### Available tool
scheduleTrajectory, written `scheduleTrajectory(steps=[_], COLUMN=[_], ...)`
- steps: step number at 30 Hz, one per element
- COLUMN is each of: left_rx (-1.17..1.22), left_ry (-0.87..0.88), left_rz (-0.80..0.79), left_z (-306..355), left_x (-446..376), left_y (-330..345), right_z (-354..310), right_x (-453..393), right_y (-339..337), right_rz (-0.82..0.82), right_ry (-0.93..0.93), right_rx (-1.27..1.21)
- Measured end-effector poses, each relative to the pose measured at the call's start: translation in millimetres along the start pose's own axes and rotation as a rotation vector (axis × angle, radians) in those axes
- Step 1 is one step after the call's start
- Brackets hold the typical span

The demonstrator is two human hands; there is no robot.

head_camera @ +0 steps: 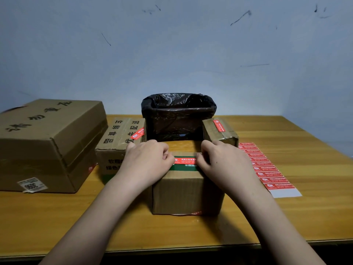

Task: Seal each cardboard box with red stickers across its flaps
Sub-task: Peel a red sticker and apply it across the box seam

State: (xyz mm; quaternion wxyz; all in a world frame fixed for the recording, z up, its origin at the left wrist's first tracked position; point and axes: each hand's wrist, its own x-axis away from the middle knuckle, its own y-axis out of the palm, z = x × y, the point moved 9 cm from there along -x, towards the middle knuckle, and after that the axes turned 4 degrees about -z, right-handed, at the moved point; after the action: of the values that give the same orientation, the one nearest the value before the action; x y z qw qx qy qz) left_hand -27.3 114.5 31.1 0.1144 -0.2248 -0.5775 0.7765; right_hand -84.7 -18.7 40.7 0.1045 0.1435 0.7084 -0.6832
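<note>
A person's left hand (148, 159) and right hand (222, 161) rest on top of a small box (183, 194) near the middle of the wooden counter (305, 197), fingers curled, each pinching one end of a red sticker (185, 160) laid across the box's flaps above a green band. A sheet of stickers (267, 169) lies on the counter just right of the box, well within reach of the right hand. A black-lined bin (178, 115) stands directly behind the box, against the blue wall (172, 44). Left of it sits a printed box (118, 142) bearing its own red seal, and at far left a large box (49, 144). A taped box (219, 131), also stickered, stands right of the bin, behind the right hand.
</note>
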Motion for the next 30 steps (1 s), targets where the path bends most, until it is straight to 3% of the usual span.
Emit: scheduleTrajectory(steps=[9, 16, 23, 30], left_rx=[0.19, 0.192, -0.005, -0.173], left_ry=[-0.041, 0.107, 0.302, 0.253], left_rz=[0.075, 0.222, 0.14, 0.107], left_z=[-12.1, -5.6, 20.6, 23.9], left_x=[10.8, 35.1, 55.7, 58.9], left_y=[-5.6, -4.8, 10.4, 19.0], right_z=[21.7, 12.8, -10.4, -11.7], right_x=[10.4, 25.3, 45.4, 47.6], right_y=[5.0, 1.0, 8.7, 25.5], right_rz=[0.011, 0.242, 0.198, 0.067], right_ry=[0.138, -0.018, -0.109, -0.063], right_rx=[-0.145, -0.151, -0.139, 0.016])
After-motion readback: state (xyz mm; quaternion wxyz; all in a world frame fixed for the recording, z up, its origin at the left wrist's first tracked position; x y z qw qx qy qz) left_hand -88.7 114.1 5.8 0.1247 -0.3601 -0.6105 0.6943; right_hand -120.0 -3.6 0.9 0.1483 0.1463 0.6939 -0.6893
